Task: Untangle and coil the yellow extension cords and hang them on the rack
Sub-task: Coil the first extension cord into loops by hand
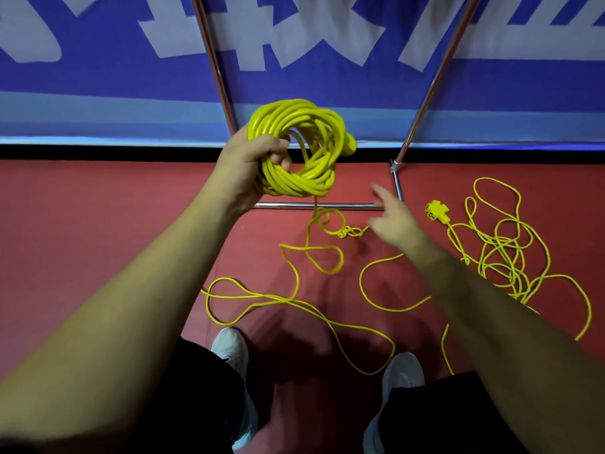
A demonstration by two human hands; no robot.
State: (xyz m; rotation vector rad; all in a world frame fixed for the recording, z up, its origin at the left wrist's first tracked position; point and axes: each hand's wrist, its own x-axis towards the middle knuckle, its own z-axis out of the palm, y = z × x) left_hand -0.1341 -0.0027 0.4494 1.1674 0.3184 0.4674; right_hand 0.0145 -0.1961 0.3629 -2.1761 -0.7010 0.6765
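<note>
Left forearm up close; left hand (252, 165) grips coiled yellow cord (304, 136), fingers curled round the bundle, held up before rack (353, 207). Right hand (393, 221) blurred, fingers loosely spread, holding nothing, over loose cord (294, 299) on red floor (98, 224). Second tangle (501, 247) lies right.

Holding coil (301, 149) in left hand (252, 162), fingers (282, 161) curled round the strands, up before rack (314, 206). Holding right hand (393, 221) out low, blurred, loose, empty. Trailing cord (342, 233) from coil onto floor (98, 240), looping near shoes (230, 347). Second tangle (501, 253) with socket (437, 213) at right.
</note>
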